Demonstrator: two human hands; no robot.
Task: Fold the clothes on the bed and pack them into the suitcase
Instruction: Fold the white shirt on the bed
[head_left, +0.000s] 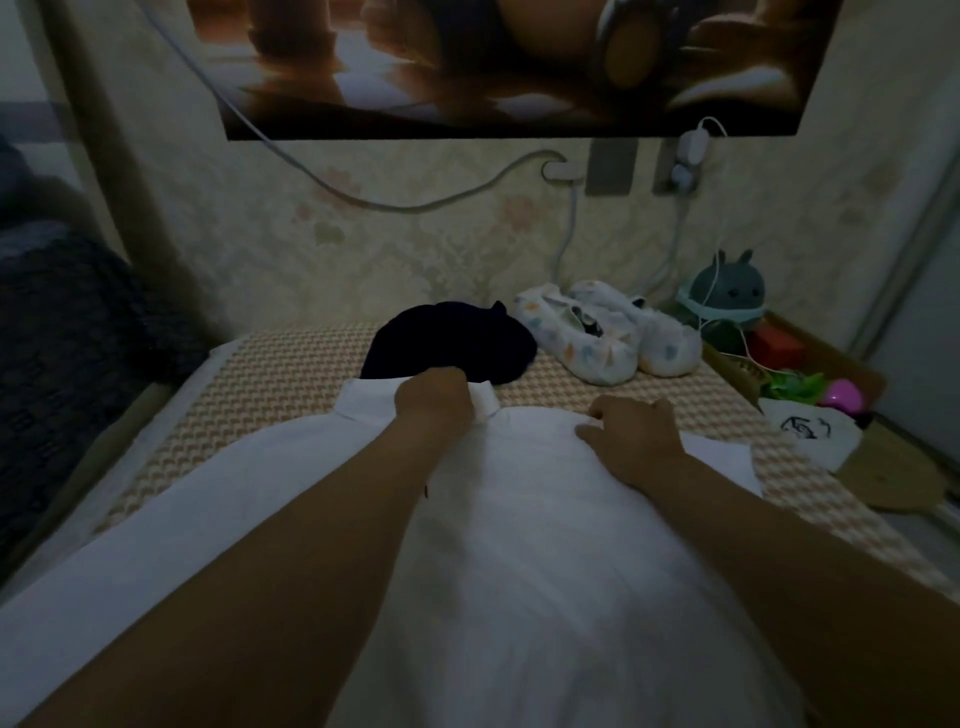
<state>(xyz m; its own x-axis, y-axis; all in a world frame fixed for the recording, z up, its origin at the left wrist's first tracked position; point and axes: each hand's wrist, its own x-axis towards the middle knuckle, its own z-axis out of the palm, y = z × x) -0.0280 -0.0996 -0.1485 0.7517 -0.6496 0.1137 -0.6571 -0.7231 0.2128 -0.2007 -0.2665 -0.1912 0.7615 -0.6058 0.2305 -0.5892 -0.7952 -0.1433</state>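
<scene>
Where left hand (431, 397) grips, collar (363, 396) part-hidden — dim

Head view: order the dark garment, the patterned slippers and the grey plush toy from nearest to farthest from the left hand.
Measured from the left hand, which grips the white shirt at its collar:
1. dark garment, just beyond the hand on the bed.
2. patterned slippers, farther back and to the right.
3. grey plush toy, far right, by the wall.

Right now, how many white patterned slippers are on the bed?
2: first slipper beside the crumpled black garment, second slipper directly right of it; others could be out of view.
</scene>
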